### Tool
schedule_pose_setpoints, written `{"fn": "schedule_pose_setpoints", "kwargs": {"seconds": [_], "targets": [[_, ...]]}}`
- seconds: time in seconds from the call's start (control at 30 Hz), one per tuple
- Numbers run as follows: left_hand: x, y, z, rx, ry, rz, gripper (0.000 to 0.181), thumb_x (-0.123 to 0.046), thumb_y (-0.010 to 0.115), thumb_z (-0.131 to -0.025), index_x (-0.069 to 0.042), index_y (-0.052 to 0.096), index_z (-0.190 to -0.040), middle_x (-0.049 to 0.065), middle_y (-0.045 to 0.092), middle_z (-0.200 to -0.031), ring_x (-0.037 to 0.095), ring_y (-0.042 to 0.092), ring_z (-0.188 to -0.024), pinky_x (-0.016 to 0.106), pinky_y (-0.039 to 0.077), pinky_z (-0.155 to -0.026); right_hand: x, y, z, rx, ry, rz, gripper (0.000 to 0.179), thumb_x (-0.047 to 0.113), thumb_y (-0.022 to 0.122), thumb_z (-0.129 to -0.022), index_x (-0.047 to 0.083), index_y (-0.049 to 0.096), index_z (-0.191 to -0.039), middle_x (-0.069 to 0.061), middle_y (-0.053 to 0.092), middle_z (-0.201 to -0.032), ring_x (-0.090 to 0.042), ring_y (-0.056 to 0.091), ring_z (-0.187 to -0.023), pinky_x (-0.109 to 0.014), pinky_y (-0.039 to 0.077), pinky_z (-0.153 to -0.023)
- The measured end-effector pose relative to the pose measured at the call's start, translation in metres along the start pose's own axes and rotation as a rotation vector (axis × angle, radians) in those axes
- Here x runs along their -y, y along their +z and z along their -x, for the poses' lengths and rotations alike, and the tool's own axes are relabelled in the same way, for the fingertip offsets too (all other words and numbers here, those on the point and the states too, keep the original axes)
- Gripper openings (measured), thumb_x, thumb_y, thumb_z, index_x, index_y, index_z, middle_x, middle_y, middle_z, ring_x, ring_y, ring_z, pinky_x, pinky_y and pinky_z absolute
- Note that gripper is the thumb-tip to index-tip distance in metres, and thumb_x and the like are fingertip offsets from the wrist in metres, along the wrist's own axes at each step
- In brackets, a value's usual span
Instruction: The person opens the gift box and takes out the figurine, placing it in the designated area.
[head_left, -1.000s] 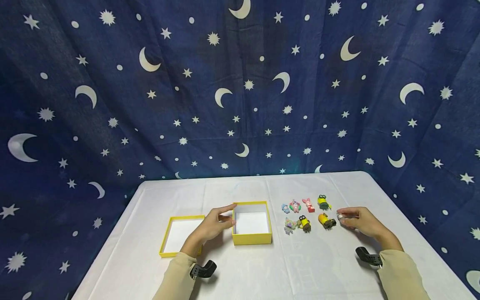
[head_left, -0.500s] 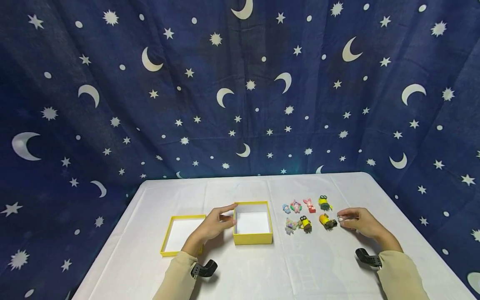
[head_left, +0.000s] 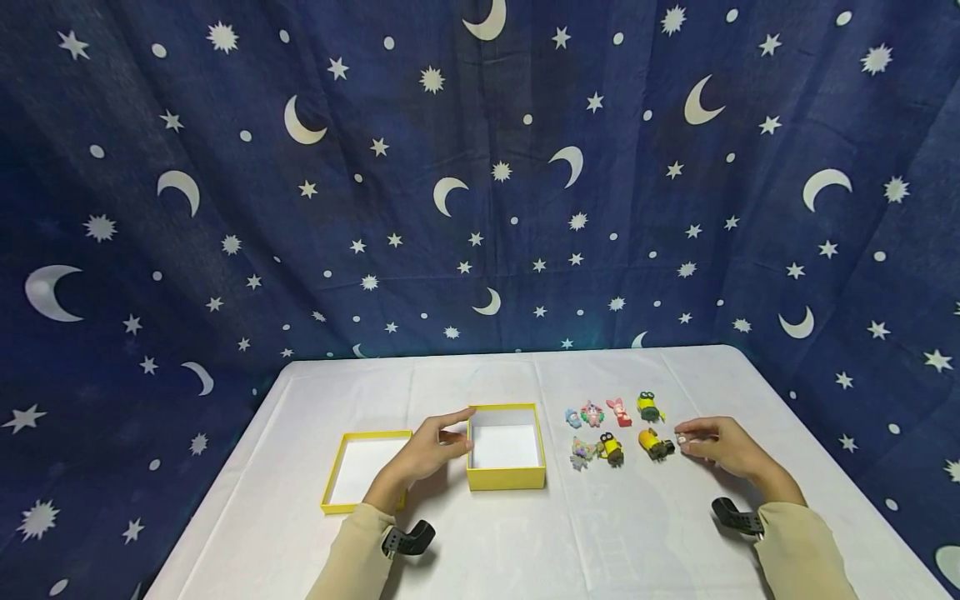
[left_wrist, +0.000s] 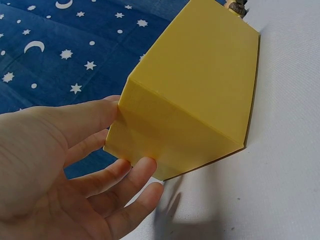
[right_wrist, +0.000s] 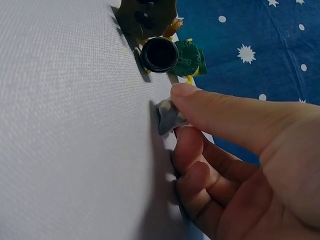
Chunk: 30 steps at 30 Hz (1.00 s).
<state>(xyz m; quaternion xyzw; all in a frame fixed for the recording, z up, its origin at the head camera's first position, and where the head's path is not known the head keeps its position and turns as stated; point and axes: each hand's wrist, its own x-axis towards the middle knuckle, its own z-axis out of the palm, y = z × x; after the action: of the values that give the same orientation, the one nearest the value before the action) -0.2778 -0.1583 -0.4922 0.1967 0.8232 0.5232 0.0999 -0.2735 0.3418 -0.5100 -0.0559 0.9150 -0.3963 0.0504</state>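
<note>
My left hand [head_left: 423, 450] rests against the left side of an open yellow box [head_left: 506, 478] with a white inside. In the left wrist view its fingers [left_wrist: 125, 192] are spread and fairly straight along the box's yellow wall [left_wrist: 165, 120]. At the right, my right hand [head_left: 726, 446] pinches a small grey-and-white figurine [right_wrist: 171, 118] between thumb and fingers, at the tabletop; most of the toy is hidden by the hand. Just left of that hand lies a yellow-and-brown minion figurine [head_left: 655, 443].
Several more figurines sit between box and right hand: a green-yellow minion [head_left: 648, 406], a pink rabbit-eared one [head_left: 618, 412], another minion [head_left: 611, 448], and small pastel ones [head_left: 582, 448]. The yellow-rimmed lid [head_left: 358, 467] lies left, partly behind the left hand. A starry curtain [head_left: 480, 208] hangs behind.
The small figurine has turned slightly in my right fingers. My left hand and the box stay put; the view has shifted a little.
</note>
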Motion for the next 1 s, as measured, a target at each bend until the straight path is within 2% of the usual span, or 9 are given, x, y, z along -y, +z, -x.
{"fn": "schedule_pose_setpoints", "kwargs": {"seconds": [0.4,0.5,0.73,0.87,1.0], "targets": [[0.0012,-0.0001,0.0002,-0.005,-0.011,0.0,0.054,-0.012,0.063,-0.093,-0.021,0.047,-0.144,0.005,0.043,-0.153,0.027,0.06,-0.118,0.041,0.046,-0.1,-0.0027,0.0005,0.0002,0.0,-0.037,-0.033,0.046,0.018,0.071,-0.087,-0.008,0.06,-0.123,-0.019,0.067,-0.104,-0.003,0.051,-0.068,-0.025,0.046,-0.056],[0.0011,0.0,0.0,0.001,-0.002,-0.006,0.054,-0.012,0.062,-0.093,-0.02,0.047,-0.145,0.007,0.043,-0.153,0.027,0.06,-0.118,0.037,0.047,-0.099,-0.0032,0.0001,-0.0004,-0.002,-0.031,-0.041,0.045,0.018,0.071,-0.087,-0.007,0.06,-0.123,-0.016,0.067,-0.103,-0.005,0.051,-0.067,-0.026,0.046,-0.055],[0.0028,0.0004,0.0,-0.001,0.006,0.003,0.054,-0.011,0.062,-0.093,-0.019,0.047,-0.145,0.007,0.043,-0.153,0.028,0.06,-0.117,0.04,0.047,-0.099,-0.0015,-0.0027,-0.0003,0.006,0.003,-0.051,0.047,0.023,0.069,-0.088,-0.006,0.059,-0.125,-0.016,0.068,-0.105,-0.006,0.053,-0.069,-0.025,0.047,-0.057],[0.0016,0.0006,0.0003,-0.005,-0.005,-0.003,0.054,-0.011,0.062,-0.093,-0.02,0.047,-0.144,0.005,0.043,-0.153,0.027,0.061,-0.117,0.034,0.047,-0.097,-0.003,-0.0047,-0.0003,-0.003,0.019,-0.045,0.05,0.026,0.069,-0.089,-0.006,0.059,-0.126,-0.015,0.069,-0.106,-0.005,0.055,-0.073,-0.025,0.049,-0.061],[0.0018,0.0005,-0.0007,-0.001,0.01,-0.011,0.054,-0.011,0.062,-0.093,-0.018,0.047,-0.145,0.006,0.043,-0.153,0.026,0.061,-0.116,0.027,0.047,-0.093,-0.0028,-0.0068,0.0012,-0.034,0.038,-0.037,0.052,0.029,0.066,-0.092,-0.006,0.057,-0.128,-0.014,0.069,-0.105,-0.006,0.058,-0.076,-0.025,0.052,-0.064]]}}
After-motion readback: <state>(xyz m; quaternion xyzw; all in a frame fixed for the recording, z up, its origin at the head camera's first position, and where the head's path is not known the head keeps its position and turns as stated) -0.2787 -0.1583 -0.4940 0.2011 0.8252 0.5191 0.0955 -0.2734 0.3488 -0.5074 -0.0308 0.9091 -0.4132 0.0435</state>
